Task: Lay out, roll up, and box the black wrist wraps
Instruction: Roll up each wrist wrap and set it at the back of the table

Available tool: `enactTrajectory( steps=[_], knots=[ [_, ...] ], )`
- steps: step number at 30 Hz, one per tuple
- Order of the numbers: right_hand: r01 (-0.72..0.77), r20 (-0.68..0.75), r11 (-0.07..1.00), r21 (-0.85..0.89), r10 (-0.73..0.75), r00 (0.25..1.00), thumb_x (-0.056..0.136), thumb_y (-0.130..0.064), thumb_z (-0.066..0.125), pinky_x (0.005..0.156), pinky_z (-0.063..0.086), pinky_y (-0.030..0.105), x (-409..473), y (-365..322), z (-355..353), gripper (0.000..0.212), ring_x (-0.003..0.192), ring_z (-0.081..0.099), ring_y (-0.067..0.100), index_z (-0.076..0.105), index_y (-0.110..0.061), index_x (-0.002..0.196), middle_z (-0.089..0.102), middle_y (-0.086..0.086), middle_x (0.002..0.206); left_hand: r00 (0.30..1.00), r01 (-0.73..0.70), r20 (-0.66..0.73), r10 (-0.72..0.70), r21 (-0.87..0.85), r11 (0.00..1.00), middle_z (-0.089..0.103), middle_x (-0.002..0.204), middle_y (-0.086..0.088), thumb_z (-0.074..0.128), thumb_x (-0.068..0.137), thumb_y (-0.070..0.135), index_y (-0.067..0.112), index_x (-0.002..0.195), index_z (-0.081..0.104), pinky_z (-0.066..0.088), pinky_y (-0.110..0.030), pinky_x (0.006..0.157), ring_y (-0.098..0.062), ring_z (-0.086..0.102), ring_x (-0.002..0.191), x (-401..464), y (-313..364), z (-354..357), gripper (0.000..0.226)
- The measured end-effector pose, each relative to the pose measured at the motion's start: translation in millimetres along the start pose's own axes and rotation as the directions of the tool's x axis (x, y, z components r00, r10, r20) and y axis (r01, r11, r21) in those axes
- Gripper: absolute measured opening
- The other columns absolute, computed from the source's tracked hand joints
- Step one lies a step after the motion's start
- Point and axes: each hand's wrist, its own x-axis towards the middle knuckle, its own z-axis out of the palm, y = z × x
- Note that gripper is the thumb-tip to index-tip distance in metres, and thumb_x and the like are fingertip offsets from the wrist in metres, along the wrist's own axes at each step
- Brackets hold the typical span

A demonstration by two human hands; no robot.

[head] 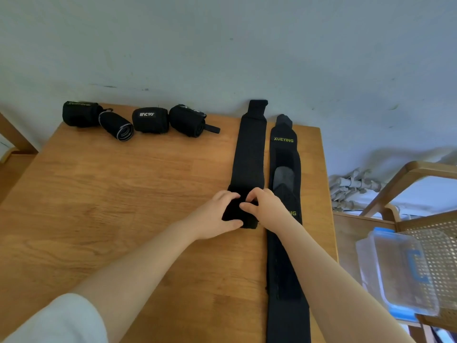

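A plain black wrist wrap (249, 149) lies flat on the wooden table (111, 194), running from the wall toward me. Its near end is rolled into a thick coil (236, 214). My left hand (215, 216) grips the coil from the left, thumb underneath, and my right hand (265, 206) pinches it from the right. A second black wrap (284, 268) with yellow "XUEYING" lettering lies flat beside it on the right, under my right forearm. Several rolled black wraps (150, 120) line the table's far left edge.
A clear plastic box with a blue latch (400, 271) rests on a cane-seat wooden chair (420, 219) to the right of the table. The wall (222, 58) stands directly behind the table. Pale pipes (351, 186) run along the wall's base at the right.
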Motion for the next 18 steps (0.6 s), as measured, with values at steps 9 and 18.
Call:
enactTrajectory(
  steps=[9,18],
  knots=[
    [-0.05,-0.041,0.975,0.216,0.06,0.997,0.096,-0.033,0.053,0.087,0.041,0.023,-8,0,5,0.048,0.12,0.052,0.019,0.042,-0.015,0.139,0.053,0.007,0.134,0.977,0.175,0.006,-0.214,-0.6,0.781,-0.006,0.158,0.012,0.06,0.091,0.017,0.033,0.15,-0.007,0.012,-0.042,0.119,-0.012,0.005,0.145,-8,-9,27,0.091],
    [-0.016,0.044,0.979,0.205,0.007,0.999,0.104,-0.025,0.033,0.107,0.032,0.029,-23,-10,23,0.043,0.135,0.038,0.021,0.035,-0.013,0.145,0.038,0.008,0.149,0.979,0.179,0.038,-0.199,-0.619,0.765,-0.014,0.157,0.011,0.047,0.099,0.029,0.031,0.148,-0.017,0.006,-0.031,0.116,-0.008,-0.003,0.144,-20,-10,26,0.081]
  ],
)
